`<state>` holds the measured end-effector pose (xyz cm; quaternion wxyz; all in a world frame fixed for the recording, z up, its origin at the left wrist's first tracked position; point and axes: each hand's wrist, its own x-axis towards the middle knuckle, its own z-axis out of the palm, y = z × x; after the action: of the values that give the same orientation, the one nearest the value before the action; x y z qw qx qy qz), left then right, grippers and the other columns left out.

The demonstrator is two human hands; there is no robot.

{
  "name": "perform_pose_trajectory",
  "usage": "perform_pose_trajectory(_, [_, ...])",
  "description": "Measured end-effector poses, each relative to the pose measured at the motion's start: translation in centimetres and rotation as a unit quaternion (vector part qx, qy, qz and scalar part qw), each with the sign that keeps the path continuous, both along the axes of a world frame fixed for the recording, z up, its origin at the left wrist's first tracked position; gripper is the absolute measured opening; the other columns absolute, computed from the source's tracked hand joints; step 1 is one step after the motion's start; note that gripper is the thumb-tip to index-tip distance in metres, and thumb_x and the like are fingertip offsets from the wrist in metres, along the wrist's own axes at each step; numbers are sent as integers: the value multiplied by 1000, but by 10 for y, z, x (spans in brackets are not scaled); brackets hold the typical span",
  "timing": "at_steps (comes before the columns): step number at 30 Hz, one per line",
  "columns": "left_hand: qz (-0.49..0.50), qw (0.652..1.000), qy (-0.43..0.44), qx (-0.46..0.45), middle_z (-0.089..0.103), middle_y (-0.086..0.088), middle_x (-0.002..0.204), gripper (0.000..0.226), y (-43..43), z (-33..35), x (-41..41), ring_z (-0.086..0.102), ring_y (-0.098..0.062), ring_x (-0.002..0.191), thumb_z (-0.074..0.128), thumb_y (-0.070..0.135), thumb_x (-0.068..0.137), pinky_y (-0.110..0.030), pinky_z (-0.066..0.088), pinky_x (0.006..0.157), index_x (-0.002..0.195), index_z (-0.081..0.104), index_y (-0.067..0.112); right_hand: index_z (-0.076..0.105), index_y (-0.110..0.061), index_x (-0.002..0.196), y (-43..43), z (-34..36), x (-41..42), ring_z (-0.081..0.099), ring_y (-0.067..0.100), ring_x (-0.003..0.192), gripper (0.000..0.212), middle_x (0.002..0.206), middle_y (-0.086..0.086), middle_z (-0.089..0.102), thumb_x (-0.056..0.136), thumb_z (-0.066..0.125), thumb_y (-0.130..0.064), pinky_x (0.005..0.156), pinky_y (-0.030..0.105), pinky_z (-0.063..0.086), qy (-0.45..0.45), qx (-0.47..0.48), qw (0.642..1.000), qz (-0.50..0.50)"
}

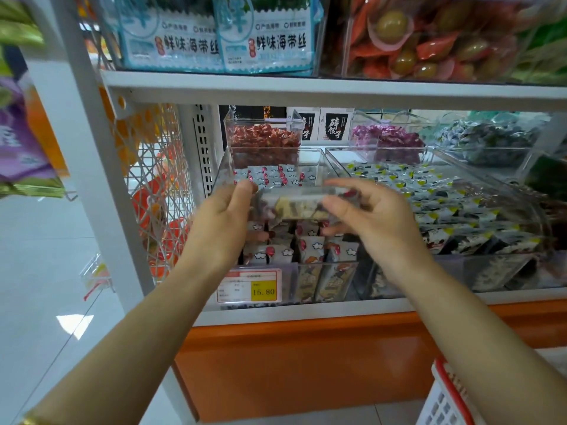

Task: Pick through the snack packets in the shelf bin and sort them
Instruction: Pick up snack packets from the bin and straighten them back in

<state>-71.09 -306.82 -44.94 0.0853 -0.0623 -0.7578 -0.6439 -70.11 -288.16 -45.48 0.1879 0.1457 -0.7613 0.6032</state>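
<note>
A clear plastic shelf bin [310, 273] on the middle shelf holds several small white-and-red snack packets [310, 245] standing in rows. Above the bin I hold a stack of these packets [294, 205] sideways between both hands. My left hand [224, 222] grips the stack's left end with its fingers curled over the top. My right hand [374, 216] pinches the right end between thumb and fingers. More of the same packets [270, 176] stand at the back of the bin.
A second clear bin [454, 210] to the right holds several black-and-white packets. Behind are tubs of red [264, 139] and purple candies [386, 139]. A price tag [249, 286] reads 15.80. A white-and-red basket [445, 397] stands at the lower right.
</note>
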Motion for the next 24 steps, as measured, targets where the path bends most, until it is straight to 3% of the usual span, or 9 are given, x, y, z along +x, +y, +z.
perform_pose_trajectory(3, [14,974,80,-210,55,2,77,24,6,4,-29,53,-13,66,36,28,100,-22,45,59,106,56,17,65,-19,94,6,16,-27,69,16,70,8,91,1,67,86,65,-18,55,27,58,15,14,996,-84])
perform_pose_trajectory(4, [11,957,83,-278,55,-3,80,27,10,4,-45,54,-18,70,36,26,100,-26,46,63,109,54,10,65,-13,96,6,20,-38,69,21,70,11,92,3,67,87,65,-20,57,31,58,16,33,994,-103])
perform_pose_trajectory(6, [9,910,69,-408,57,-19,103,31,18,2,-79,55,-33,96,36,28,99,-39,43,82,104,52,2,62,-8,102,5,29,-61,68,28,71,20,100,9,66,88,64,-22,58,39,58,10,54,991,-124])
perform_pose_trajectory(9, [6,856,29,-516,47,-25,129,49,26,-2,-128,43,-36,120,32,38,99,-42,36,101,122,46,-3,58,-8,103,0,39,-91,68,30,69,18,109,16,64,89,62,-19,61,43,58,4,61,989,-133])
perform_pose_trajectory(13, [20,855,-29,-518,26,-26,146,71,28,-13,-170,29,-37,134,26,53,96,-47,30,110,141,25,-1,54,-11,94,-4,39,-117,65,10,58,8,112,11,60,91,60,-15,50,21,55,2,59,992,-112])
perform_pose_trajectory(15, [24,860,-58,-507,22,-25,148,75,28,-16,-182,26,-37,136,24,57,94,-48,29,110,145,18,2,54,-12,91,-3,37,-124,63,4,53,6,105,7,61,91,60,-13,49,19,54,-1,51,994,-102])
perform_pose_trajectory(18, [31,838,-81,-538,15,-25,151,79,30,-16,-191,18,-39,139,18,62,92,-51,22,113,148,11,7,54,-15,87,-5,34,-133,64,4,55,8,102,4,60,90,61,-13,51,22,56,0,53,994,-94])
perform_pose_trajectory(22, [19,854,-108,-509,35,-27,141,77,29,-16,-192,38,-40,128,22,62,92,-50,35,106,144,24,6,56,-7,95,-13,36,-143,68,22,72,14,103,11,61,88,63,-16,61,33,59,0,67,993,-95])
perform_pose_trajectory(24, [7,862,-117,-493,43,-26,136,72,26,-14,-188,45,-41,124,26,60,92,-50,39,103,140,31,6,55,-6,96,-19,39,-150,67,24,76,15,97,9,61,88,63,-16,60,32,59,9,86,991,-99])
